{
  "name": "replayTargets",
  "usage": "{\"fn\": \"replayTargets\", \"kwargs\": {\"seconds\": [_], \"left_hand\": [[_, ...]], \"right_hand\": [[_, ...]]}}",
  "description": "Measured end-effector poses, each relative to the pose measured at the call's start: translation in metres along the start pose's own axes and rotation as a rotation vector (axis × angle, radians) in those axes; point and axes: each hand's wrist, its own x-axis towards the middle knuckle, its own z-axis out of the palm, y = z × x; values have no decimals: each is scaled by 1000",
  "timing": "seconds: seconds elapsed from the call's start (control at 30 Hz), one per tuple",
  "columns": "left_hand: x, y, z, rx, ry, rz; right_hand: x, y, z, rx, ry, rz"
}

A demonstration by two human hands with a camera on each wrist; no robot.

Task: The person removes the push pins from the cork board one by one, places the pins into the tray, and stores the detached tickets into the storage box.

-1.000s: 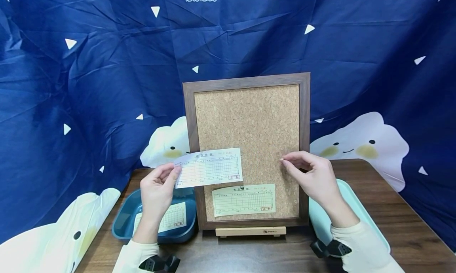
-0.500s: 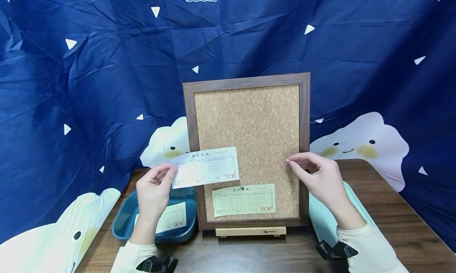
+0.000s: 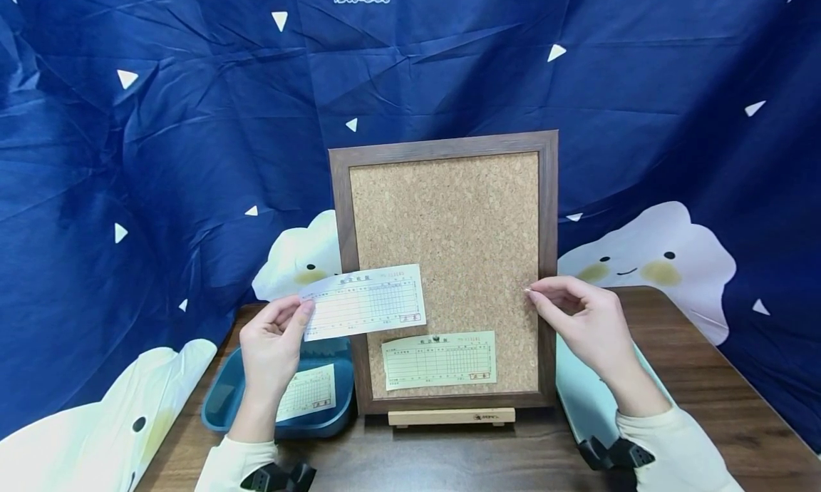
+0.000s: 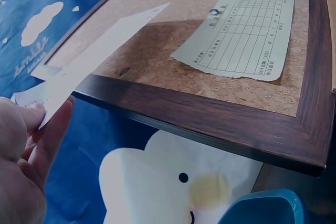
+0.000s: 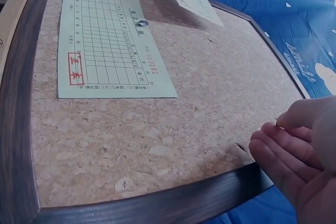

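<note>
My left hand [image 3: 272, 342] pinches the left end of a white receipt slip [image 3: 365, 303], between thumb and fingers. The slip is held in front of the corkboard [image 3: 449, 221], and in the left wrist view it stands away from the cork. A pale green receipt slip [image 3: 439, 361] hangs low on the board, fixed at its top edge by a silver thumbtack [image 4: 213, 11]. At the board's right edge, my right hand [image 3: 584, 328] pinches a tiny thumbtack [image 3: 527, 289], of which little shows between the fingertips.
A blue bin [image 3: 340, 421] with another slip [image 3: 308, 392] stands left of the board, partly behind my left forearm. A mint tray [image 3: 580, 392] lies at the right under my right arm. The board rests on a wooden stand [image 3: 452, 417].
My left hand has drawn the white slip a little to the left. My right hand has moved slightly right, towards the frame's edge. The pinned slip has stayed put.
</note>
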Motion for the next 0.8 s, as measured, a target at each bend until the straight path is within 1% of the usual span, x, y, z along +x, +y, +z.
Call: {"fn": "replayTargets", "kwargs": {"seconds": [0.17, 0.33, 0.53, 0.8], "left_hand": [[-1, 0, -2, 16, 3, -14], [-1, -3, -5, 24, 19, -6], [-2, -6, -8, 30, 32, 12], [-3, -7, -13, 30, 33, 17]], "right_hand": [[-1, 0, -4, -4, 2, -8], [-3, 1, -7, 14, -1, -23], [-6, 3, -10, 28, 12, -6], [-8, 7, -14, 44, 23, 21]]}}
